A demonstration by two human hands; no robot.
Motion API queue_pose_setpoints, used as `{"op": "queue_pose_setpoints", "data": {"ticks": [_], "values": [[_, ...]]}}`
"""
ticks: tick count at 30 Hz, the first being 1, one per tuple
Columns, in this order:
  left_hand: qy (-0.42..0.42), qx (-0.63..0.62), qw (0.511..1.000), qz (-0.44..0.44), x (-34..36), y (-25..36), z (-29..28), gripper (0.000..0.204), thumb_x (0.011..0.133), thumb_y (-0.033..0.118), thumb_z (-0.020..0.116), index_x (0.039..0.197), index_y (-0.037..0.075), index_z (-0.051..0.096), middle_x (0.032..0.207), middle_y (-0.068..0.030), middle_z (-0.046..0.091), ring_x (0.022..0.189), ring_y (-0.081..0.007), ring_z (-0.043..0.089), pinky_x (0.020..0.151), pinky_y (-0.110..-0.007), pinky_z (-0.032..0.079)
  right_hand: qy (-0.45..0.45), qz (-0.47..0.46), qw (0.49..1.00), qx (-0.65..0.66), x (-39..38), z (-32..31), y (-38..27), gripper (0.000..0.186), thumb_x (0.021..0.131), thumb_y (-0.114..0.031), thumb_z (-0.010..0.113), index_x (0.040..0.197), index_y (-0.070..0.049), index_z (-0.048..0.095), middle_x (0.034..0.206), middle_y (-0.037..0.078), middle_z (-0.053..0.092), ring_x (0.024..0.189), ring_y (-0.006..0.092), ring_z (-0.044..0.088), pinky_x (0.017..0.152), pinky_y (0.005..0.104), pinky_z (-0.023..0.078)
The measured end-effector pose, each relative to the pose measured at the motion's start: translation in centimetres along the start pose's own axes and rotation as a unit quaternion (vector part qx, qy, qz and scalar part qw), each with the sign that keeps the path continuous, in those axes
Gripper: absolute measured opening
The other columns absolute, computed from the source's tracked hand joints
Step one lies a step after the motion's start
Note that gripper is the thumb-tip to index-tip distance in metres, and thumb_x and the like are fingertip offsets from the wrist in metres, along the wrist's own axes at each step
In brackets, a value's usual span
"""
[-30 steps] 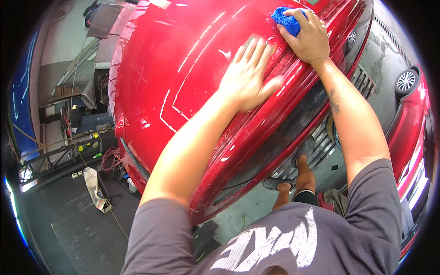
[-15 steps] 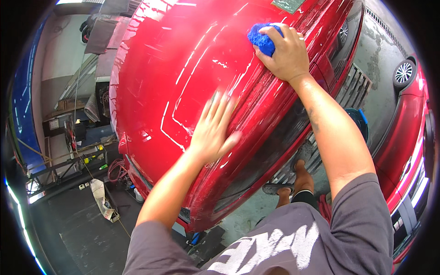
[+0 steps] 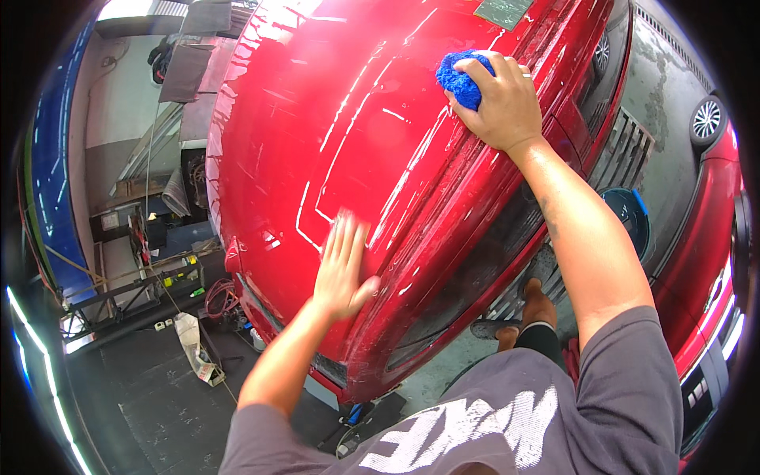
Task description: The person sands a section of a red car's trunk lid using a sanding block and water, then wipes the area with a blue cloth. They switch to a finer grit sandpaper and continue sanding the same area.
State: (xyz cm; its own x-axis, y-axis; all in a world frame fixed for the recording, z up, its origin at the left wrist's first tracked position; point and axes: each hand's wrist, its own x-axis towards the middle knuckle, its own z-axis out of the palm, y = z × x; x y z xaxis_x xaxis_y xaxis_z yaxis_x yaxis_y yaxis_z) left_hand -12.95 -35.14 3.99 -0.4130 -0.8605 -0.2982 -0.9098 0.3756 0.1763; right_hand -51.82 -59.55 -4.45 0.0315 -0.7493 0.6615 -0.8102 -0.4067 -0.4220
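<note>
Stretched before me is the wet, glossy roof of a red car (image 3: 317, 119). My right hand (image 3: 503, 101) grips a fluffy blue wash mitt or sponge (image 3: 461, 79) near the roof's right edge; its exact kind I cannot tell. My left hand (image 3: 342, 273) lies flat on the red paint nearer to me, fingers stretched out and slightly blurred, with nothing in it. A small greenish sheet (image 3: 503, 11) shows on the roof at the top.
A second red car (image 3: 704, 214) stands at the right, beside a dark bucket (image 3: 625, 218) with a blue handle. Metal floor grating (image 3: 621, 150) runs between the cars. To the left are a black metal frame (image 3: 134, 293), coiled reddish hose (image 3: 222, 299) and a blue panel (image 3: 59, 174).
My left hand has slid toward me and slightly left over the paint. The blue mitt stays in my right hand at nearly the same spot. The whole view has shifted a little.
</note>
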Motion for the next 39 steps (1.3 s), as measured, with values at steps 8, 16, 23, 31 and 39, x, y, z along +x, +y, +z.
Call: {"op": "queue_pose_setpoints", "data": {"ticks": [8, 16, 23, 31, 39], "values": [[0.157, 0.005, 0.982, 0.103, 25.6, 0.9, -1.1, 0.083, 0.121, 0.054, 0.046, 0.182, -0.002, 0.037, 0.189, -0.0346, 0.031, 0.179, -0.0511, 0.024, 0.147, -0.057, 0.018, 0.007, -0.003, 1.000, -0.003, -0.5, 0.6, 0.0, 0.046, 0.101, -0.046, 0.089, 0.137, -0.023, 0.074, 0.132, 0.012, 0.075, 0.121, 0.0401, 0.074, 0.106, 0.0560, 0.060], [-0.114, 0.000, 0.993, -0.029, -12.7, -1.2, 1.0, 0.109, 0.111, 0.068, 0.056, 0.187, -0.004, 0.024, 0.192, -0.0370, 0.020, 0.182, -0.0522, 0.009, 0.148, -0.061, 0.008, 0.008, -0.018, 0.999, -0.038, -0.2, 1.0, -0.2, 0.049, 0.096, -0.048, 0.091, 0.138, -0.027, 0.075, 0.136, 0.011, 0.073, 0.122, 0.0361, 0.075, 0.106, 0.0575, 0.061], [0.184, -0.040, 0.968, 0.166, 28.6, 3.6, -1.3, 0.098, 0.117, 0.069, 0.050, 0.183, -0.001, 0.035, 0.189, -0.0325, 0.034, 0.178, -0.0498, 0.025, 0.147, -0.060, 0.019, 0.023, -0.031, 0.999, 0.009, -0.5, 0.2, -0.6, 0.045, 0.102, -0.042, 0.086, 0.139, -0.019, 0.073, 0.131, 0.013, 0.073, 0.119, 0.0412, 0.074, 0.105, 0.0548, 0.059], [-0.107, 0.015, 0.991, -0.074, -17.0, -4.3, 4.4, 0.128, 0.105, 0.087, 0.057, 0.186, -0.005, 0.021, 0.191, -0.0404, 0.018, 0.182, -0.0535, 0.011, 0.147, -0.066, 0.011, -0.002, -0.002, 1.000, 0.002, -0.7, -0.4, -2.2, 0.045, 0.098, -0.037, 0.087, 0.134, -0.016, 0.073, 0.129, 0.014, 0.073, 0.119, 0.0418, 0.072, 0.106, 0.0561, 0.057], [0.157, 0.033, 0.980, 0.116, 14.0, -3.2, -1.1, 0.107, 0.109, 0.070, 0.063, 0.185, 0.001, 0.032, 0.189, -0.0370, 0.029, 0.178, -0.0545, 0.022, 0.145, -0.061, 0.023, -0.011, -0.001, 1.000, 0.025, -0.2, 0.3, -2.1, 0.043, 0.095, -0.031, 0.087, 0.132, -0.012, 0.073, 0.127, 0.016, 0.072, 0.122, 0.0428, 0.070, 0.109, 0.0567, 0.055]]}}
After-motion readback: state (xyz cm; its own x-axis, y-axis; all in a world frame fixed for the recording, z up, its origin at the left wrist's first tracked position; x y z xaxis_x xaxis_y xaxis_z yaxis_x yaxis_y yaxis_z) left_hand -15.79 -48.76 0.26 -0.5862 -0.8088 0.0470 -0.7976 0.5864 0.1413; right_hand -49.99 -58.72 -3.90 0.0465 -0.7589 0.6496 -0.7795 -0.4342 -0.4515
